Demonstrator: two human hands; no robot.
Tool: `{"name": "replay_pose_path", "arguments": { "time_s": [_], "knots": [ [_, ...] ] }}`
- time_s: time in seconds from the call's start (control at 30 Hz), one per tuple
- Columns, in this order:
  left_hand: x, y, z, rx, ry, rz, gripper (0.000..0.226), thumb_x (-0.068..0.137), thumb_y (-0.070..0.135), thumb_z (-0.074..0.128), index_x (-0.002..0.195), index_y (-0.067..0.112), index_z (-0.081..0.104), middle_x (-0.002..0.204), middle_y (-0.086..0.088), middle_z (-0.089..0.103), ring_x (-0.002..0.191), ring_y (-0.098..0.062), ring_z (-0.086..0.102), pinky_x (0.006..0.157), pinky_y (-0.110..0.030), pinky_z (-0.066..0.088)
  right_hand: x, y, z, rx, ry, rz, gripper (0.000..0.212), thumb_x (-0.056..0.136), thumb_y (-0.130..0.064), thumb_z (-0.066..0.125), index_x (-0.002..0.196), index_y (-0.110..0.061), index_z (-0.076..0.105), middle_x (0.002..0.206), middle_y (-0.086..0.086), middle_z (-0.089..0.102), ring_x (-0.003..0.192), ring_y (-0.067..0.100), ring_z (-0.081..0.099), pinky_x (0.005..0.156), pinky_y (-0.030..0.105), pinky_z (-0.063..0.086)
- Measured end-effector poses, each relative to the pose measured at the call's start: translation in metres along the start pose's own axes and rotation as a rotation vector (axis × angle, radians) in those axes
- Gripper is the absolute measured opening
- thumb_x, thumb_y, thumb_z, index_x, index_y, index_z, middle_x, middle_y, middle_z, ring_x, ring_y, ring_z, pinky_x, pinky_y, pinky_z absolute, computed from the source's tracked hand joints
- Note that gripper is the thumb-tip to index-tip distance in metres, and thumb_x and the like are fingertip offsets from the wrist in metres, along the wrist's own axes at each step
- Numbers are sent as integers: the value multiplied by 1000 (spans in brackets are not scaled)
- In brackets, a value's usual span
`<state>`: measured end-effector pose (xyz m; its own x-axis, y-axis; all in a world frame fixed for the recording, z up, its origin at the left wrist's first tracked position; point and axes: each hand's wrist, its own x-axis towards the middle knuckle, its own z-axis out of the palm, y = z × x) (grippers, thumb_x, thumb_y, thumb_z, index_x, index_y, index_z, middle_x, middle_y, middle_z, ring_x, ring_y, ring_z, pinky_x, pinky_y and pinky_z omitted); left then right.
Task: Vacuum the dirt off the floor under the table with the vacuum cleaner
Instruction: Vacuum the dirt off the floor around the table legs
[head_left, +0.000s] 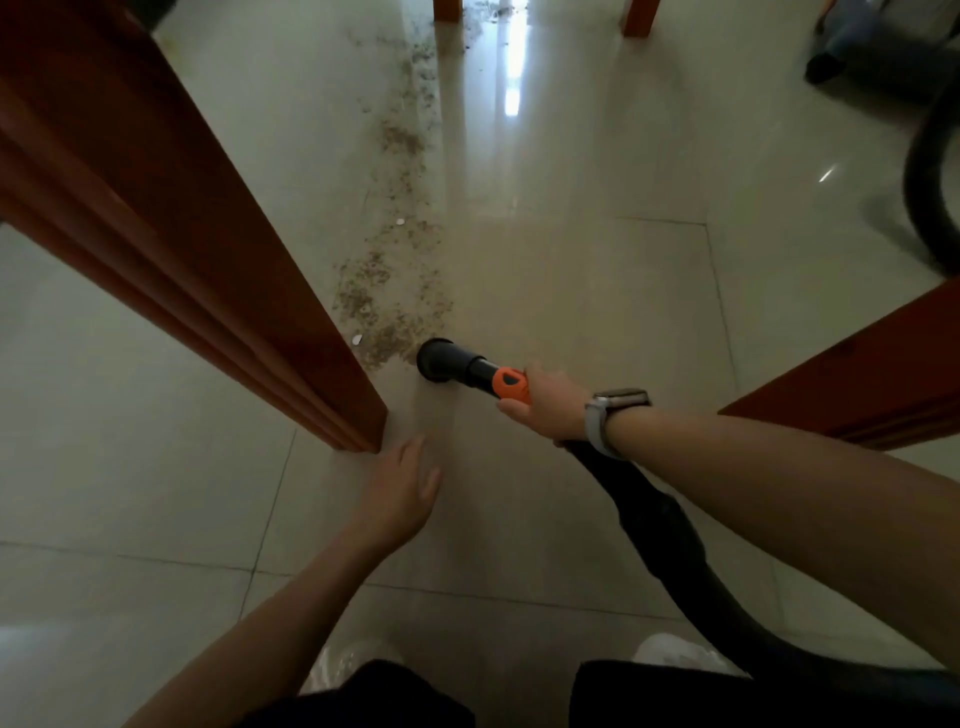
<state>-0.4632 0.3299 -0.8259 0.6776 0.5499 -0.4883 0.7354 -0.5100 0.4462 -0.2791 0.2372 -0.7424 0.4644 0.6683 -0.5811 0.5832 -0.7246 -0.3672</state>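
Dirt (387, 291) is strewn in a trail on the floor (571, 291) between the bench legs (218, 270), nearest patch touching the vacuum nozzle (435, 359). Nozzle is gripped by the right hand (545, 405) at the orange collar (511, 384); left hand (400, 488) is relaxed, unclenched, holding nothing. Nozzle should be kept low and advanced slowly along the trail. No containers are seen.
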Motion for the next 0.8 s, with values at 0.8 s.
{"name": "replay_pose_path", "arguments": {
  "time_s": [0.8],
  "knots": [
    [44,108,-47,-1385,-86,-605,9,98,14,48,94,8,43,92,-9,44,84,-23,49,83,-39,46,-47,50,39,397,-138,-90,35,88,-20,62,118,-10,48,80,-3,56,67,11,58,64,24,50]
  ]
}}
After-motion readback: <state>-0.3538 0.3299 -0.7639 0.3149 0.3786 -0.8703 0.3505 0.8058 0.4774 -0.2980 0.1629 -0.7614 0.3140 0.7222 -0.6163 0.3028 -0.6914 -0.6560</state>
